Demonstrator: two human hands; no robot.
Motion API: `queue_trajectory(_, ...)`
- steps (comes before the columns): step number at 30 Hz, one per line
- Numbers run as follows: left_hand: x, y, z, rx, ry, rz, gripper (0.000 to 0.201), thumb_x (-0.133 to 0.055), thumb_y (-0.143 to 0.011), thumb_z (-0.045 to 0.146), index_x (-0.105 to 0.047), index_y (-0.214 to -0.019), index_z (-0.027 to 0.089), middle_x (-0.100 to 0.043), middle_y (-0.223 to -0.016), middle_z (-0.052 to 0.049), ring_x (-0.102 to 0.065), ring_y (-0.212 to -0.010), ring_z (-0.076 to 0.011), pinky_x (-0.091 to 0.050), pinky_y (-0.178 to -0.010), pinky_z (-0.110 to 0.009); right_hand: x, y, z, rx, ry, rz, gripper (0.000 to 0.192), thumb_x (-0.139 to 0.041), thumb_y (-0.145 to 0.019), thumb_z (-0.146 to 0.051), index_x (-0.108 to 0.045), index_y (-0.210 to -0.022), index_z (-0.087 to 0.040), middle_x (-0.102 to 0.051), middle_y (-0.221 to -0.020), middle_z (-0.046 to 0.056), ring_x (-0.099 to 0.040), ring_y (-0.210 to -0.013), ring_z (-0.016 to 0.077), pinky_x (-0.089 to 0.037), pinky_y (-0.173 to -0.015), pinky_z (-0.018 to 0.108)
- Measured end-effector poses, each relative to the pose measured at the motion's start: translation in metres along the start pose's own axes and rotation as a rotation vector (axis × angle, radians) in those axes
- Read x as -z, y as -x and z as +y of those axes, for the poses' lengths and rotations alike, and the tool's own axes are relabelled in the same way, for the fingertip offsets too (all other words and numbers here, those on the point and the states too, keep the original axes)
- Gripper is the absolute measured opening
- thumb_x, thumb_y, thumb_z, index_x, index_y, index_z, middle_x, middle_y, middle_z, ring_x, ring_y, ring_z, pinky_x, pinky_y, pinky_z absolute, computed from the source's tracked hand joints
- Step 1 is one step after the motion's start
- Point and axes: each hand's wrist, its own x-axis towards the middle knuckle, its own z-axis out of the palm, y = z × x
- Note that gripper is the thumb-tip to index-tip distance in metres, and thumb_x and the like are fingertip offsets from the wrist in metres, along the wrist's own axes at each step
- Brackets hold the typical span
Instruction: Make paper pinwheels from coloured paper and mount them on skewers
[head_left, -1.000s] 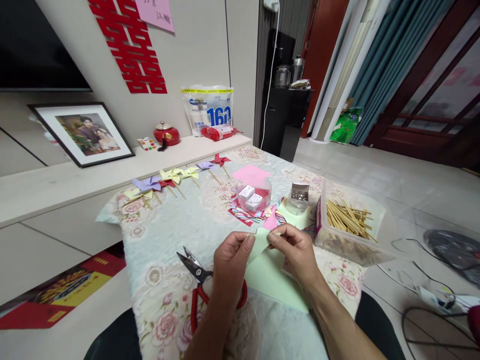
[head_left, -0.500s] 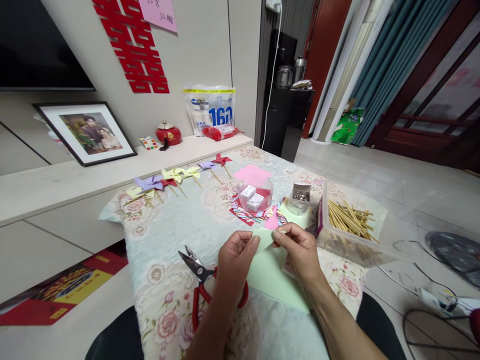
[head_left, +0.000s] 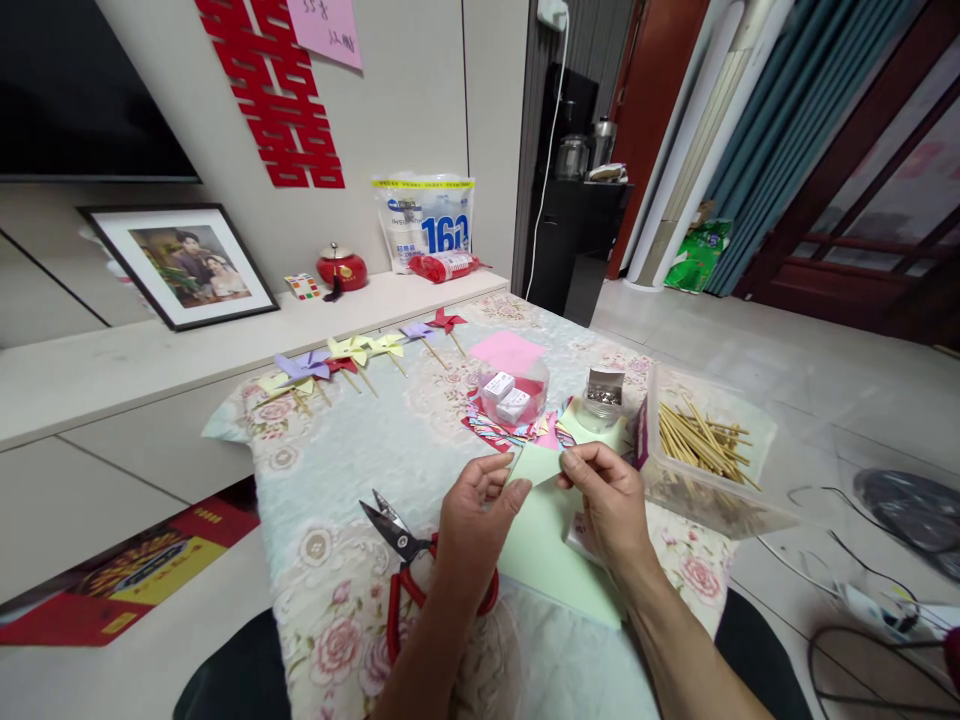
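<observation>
Head view looks down on a desk (head_left: 352, 450) covered with a floral cloth, where both hands meet over a pale green paper sheet (head_left: 551, 545). Left hand (head_left: 476, 520) has its fingers closed on the folded corner of the sheet at 12 o'clock, thumb against the paper's left edge; right hand (head_left: 611, 500) pinches the same folded flap from the 3 o'clock side, fingers narrow on the paper. Most of the sheet lies flat on the cloth beneath the hands. Red-handled scissors (head_left: 405, 570) lie at 9 o'clock of the left hand, partly under the wrist, blades apart. At 12 o'clock of the hands stands a clear round tub (head_left: 514, 392) with small white boxes inside and a pink sheet on top, colourful paper scraps about its base. A small jar (head_left: 600, 400) stands just beside it, and at 2 o'clock a clear box of wooden sticks (head_left: 701, 445). Paper pinwheels (head_left: 352, 355) lie in a row along the far edge at 10 o'clock.
</observation>
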Motion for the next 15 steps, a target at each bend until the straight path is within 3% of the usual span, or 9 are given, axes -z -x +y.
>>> queue_trajectory(3, -0.006, 0.001, 0.003, -0.064, 0.062, -0.042, 0.060, -0.080, -0.072, 0.026, -0.058, -0.126, 0.017, -0.076, -0.104, -0.010, -0.072, -0.090, -0.0217, -0.055, -0.080, -0.032, -0.002, -0.001, -0.002, -0.010, -0.069, 0.049, 0.024, -0.084, -0.072, -0.041, -0.071, -0.070, -0.020, -0.064, -0.058, -0.003, -0.054, -0.056, 0.0110, -0.043, -0.058, 0.023)
queue_trajectory(7, -0.013, 0.005, 0.003, -0.154, 0.110, -0.051, 0.065, -0.074, -0.074, 0.020, -0.055, -0.136, 0.019, -0.074, -0.116, -0.011, -0.071, -0.103, -0.0235, -0.054, -0.088, -0.033, -0.005, 0.000, -0.007, -0.036, -0.120, 0.059, 0.027, -0.086, -0.067, -0.041, -0.070, -0.067, -0.019, -0.061, -0.057, -0.003, -0.054, -0.053, 0.0112, -0.043, -0.053, 0.023)
queue_trajectory(10, -0.016, 0.007, 0.001, -0.170, 0.154, -0.021, 0.059, -0.073, -0.075, 0.021, -0.060, -0.132, 0.020, -0.071, -0.124, -0.012, -0.069, -0.109, -0.0248, -0.054, -0.089, -0.032, -0.007, 0.001, -0.008, -0.042, -0.123, 0.057, 0.027, -0.086, -0.066, -0.040, -0.070, -0.067, -0.019, -0.062, -0.058, -0.003, -0.055, -0.052, 0.0117, -0.043, -0.054, 0.024)
queue_trajectory(15, -0.013, 0.007, 0.003, -0.157, 0.150, 0.009, 0.039, -0.075, -0.075, 0.023, -0.067, -0.113, 0.019, -0.069, -0.123, -0.014, -0.071, -0.102, -0.0246, -0.056, -0.082, -0.033, -0.007, 0.002, -0.005, -0.018, -0.093, 0.058, 0.026, -0.086, -0.067, -0.041, -0.071, -0.068, -0.020, -0.062, -0.058, -0.003, -0.055, -0.054, 0.0122, -0.043, -0.056, 0.024)
